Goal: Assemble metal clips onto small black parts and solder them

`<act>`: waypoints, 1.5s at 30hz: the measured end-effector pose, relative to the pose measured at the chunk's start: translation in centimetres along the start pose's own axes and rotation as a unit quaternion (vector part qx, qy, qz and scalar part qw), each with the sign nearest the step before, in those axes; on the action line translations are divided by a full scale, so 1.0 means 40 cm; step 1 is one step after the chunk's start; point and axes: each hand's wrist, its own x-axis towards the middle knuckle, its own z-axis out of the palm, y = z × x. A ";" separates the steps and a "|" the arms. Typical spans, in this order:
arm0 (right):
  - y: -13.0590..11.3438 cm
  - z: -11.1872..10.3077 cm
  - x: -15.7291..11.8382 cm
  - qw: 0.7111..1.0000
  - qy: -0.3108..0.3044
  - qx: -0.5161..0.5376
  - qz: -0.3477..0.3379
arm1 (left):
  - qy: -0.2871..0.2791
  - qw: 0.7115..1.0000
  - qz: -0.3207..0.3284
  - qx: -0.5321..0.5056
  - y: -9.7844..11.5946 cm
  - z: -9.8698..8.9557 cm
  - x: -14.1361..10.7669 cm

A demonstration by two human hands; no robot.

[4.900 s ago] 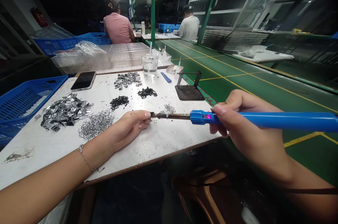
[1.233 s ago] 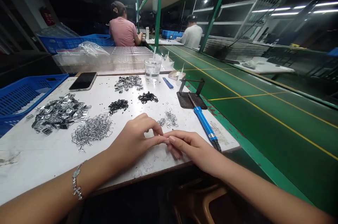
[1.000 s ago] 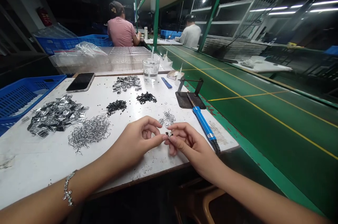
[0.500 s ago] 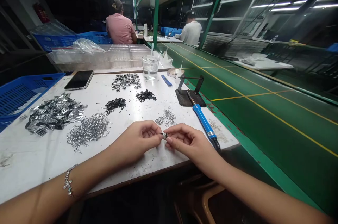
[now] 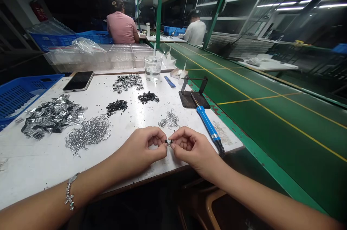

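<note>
Between my fingertips is a small black and silver metal part (image 5: 168,142), held just above the near edge of the white table (image 5: 130,139). My left hand (image 5: 148,147) pinches its left end with thumb and forefinger. On the other end, my right hand (image 5: 191,150) has the same kind of pinch. Just beyond the hands lies a small heap of thin bent wire pieces (image 5: 169,119). A larger heap of silver wire hooks (image 5: 88,132) is left of my left hand. A blue-handled soldering iron (image 5: 207,123) leans on a black metal stand (image 5: 193,99) at the right.
Shiny metal pieces form one heap (image 5: 52,116) at left and another (image 5: 127,82) farther back. Two piles of small black parts (image 5: 116,107) lie between. A phone (image 5: 78,81), a glass of water (image 5: 152,68) and a blue strip (image 5: 170,81) are behind. Two people sit farther off.
The small part has turned between my fingers, showing more of its silver middle. My fingertips are slightly lower, and the whole view has shifted a little.
</note>
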 end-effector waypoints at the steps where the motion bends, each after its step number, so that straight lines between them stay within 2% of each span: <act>1: 0.001 0.001 -0.001 1.000 0.003 -0.003 -0.002 | 0.001 1.000 0.000 0.002 0.003 0.000 0.000; 10: 0.011 0.001 -0.004 0.998 0.000 -0.039 -0.054 | 0.006 1.000 -0.003 0.020 0.014 -0.002 -0.005; 13: 0.012 -0.002 -0.004 0.996 -0.011 -0.054 -0.065 | 0.015 0.998 0.026 0.048 0.001 -0.001 -0.007; 18: 0.016 -0.006 -0.010 0.988 -0.003 -0.120 -0.094 | 0.023 0.986 0.117 0.117 -0.013 -0.001 -0.014; 22: 0.021 -0.011 -0.011 0.981 -0.017 -0.152 -0.123 | 0.022 0.982 0.133 0.131 -0.016 0.002 -0.017; 30: 0.025 -0.011 -0.016 0.958 -0.031 -0.215 -0.187 | 0.003 0.980 0.140 0.144 -0.015 -0.005 -0.020; 34: 0.030 -0.013 -0.016 0.945 -0.035 -0.242 -0.218 | 0.019 0.972 0.173 0.157 -0.024 0.000 -0.021; 39: 0.045 -0.015 -0.013 0.913 -0.045 -0.251 -0.318 | 0.045 0.962 0.213 0.165 -0.031 0.010 -0.025; 42: 0.052 -0.013 -0.012 0.899 -0.054 -0.262 -0.347 | 0.039 0.961 0.215 0.169 -0.030 0.011 -0.027; 45: 0.050 -0.011 -0.014 0.899 -0.053 -0.262 -0.348 | 0.031 0.965 0.200 0.166 -0.028 0.009 -0.028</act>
